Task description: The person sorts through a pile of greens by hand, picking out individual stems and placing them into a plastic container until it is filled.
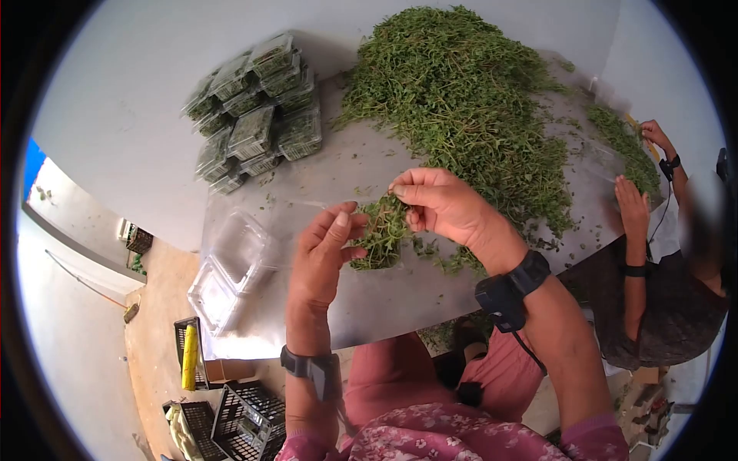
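Note:
In front of me on the table sits a heap of leafy green sprigs point(382, 234), apparently in a clear plastic box whose walls are mostly hidden. My left hand point(327, 246) is at the left side of these greens, fingers curved and apart, the tips close to or touching them. Above their right side, my right hand point(442, 203) is closed in a pinch on what looks like a small sprig. Loose greens point(453, 260) lie just below my right wrist. An open, clear plastic clamshell box point(238, 257) stands to the left of my left hand.
A large mound of greens point(461, 92) covers the back of the metal table point(307, 192). Stacked filled clamshell boxes point(254, 115) stand at the back left. At right, a co-worker's hands point(634, 203) are beside more greens point(623, 142). Black crates point(246, 422) sit on the floor.

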### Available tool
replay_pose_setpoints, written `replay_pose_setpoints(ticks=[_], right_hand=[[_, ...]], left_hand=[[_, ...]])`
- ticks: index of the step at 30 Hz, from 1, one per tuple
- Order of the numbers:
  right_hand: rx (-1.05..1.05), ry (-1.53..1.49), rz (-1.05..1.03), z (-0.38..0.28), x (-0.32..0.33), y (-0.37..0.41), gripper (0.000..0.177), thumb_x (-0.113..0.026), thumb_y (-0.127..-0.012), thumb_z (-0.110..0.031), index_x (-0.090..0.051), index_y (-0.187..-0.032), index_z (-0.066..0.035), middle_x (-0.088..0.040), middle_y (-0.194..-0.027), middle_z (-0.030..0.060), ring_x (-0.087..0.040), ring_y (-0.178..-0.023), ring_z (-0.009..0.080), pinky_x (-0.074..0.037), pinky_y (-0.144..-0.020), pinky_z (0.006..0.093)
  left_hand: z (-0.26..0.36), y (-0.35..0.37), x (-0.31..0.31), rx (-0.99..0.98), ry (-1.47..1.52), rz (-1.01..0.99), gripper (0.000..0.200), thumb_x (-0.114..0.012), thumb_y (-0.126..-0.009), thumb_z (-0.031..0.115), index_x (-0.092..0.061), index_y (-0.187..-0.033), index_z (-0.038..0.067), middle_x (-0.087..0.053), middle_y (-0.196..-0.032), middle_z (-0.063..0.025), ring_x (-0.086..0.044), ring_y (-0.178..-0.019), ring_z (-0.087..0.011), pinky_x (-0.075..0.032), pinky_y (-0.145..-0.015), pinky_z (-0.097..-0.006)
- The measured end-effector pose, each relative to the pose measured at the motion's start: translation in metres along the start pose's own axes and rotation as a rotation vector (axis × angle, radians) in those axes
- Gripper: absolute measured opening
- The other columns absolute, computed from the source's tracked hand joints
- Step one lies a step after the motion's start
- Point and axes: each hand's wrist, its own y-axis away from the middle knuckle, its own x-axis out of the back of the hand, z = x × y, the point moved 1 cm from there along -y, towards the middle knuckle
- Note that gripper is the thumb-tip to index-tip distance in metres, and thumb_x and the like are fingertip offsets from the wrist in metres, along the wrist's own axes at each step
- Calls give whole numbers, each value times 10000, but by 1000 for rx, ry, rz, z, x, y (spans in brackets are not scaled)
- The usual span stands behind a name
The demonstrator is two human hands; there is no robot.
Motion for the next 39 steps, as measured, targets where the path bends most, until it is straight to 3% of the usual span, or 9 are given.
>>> replay_pose_setpoints(ticks=[5, 6, 13, 22, 25, 31, 34, 37, 39], right_hand=[[-19, 51, -16, 12, -9, -7, 155, -626, -933, -140, -594, -1025, -20, -557, -827, -12, -550, -629, 81, -469, -574, 241], [-16, 58, -4, 14, -11, -7, 156, -623, -935, -140, -594, -1025, -17, -559, -826, -8, -550, -630, 82, -471, -573, 242], [40, 114, 100, 23, -6, -17, 160, -620, -932, -151, -611, -1003, -8, -594, -803, 9, -586, -625, 96, -499, -566, 242], [47, 778, 140, 25, -10, -23, 182, -591, -912, -107, -626, -1035, 23, -643, -871, 55, -602, -611, 101, -482, -536, 242], [271, 978, 245, 34, -4, -28, 235, -595, -906, -127, -626, -1071, 38, -649, -844, 58, -609, -607, 112, -492, -551, 264], [196, 928, 145, 30, -17, -25, 280, -588, -913, -159, -618, -1107, 40, -655, -900, 75, -618, -617, 119, -504, -574, 276], [134, 738, 91, 24, -33, -18, 275, -603, -905, -152, -623, -1110, 31, -660, -872, 62, -609, -606, 114, -502, -580, 282], [179, 721, 114, 22, -43, -10, 234, -625, -858, -130, -646, -1031, 25, -679, -807, 136, -662, -747, 231, -523, -692, 355], [289, 897, 119, 28, -39, -11, 224, -637, -842, -118, -642, -1013, 26, -678, -829, 159, -667, -767, 270, -526, -708, 367]], left_hand=[[-4, 1, -11, 57, -59, -56, 251, -608, -957, 207, -618, -1128, 23, -654, -919, -28, -605, -754, -90, -488, -658, -222], [-3, 1, -13, 61, -58, -26, 163, -611, -949, 158, -618, -1043, 25, -646, -858, -16, -585, -703, -81, -471, -618, -215], [-7, -3, 0, -65, -174, 119, 112, -612, -940, 134, -609, -929, 22, -619, -776, -10, -558, -624, -79, -438, -550, -202], [-9, -3, 6, -111, -347, 162, 113, -590, -941, 101, -607, -940, -10, -643, -771, -44, -572, -620, -86, -459, -561, -211], [-7, -1, 10, -146, -374, 174, 109, -586, -942, 97, -606, -954, -10, -650, -777, -62, -581, -626, -97, -436, -556, -210], [0, 3, 12, -206, -359, 199, 103, -578, -945, 85, -601, -967, -13, -648, -783, -59, -582, -628, -95, -439, -566, -209], [-3, 2, 10, -240, -357, 197, 99, -576, -946, 81, -600, -967, -12, -646, -784, -55, -583, -629, -91, -439, -566, -208], [-7, 2, 6, -250, -358, 181, 97, -573, -948, 80, -599, -966, -11, -643, -783, -49, -581, -631, -87, -440, -565, -206], [-6, 3, 0, -251, -354, 176, 95, -570, -950, 80, -599, -966, -9, -641, -782, -45, -578, -634, -84, -441, -565, -206]])
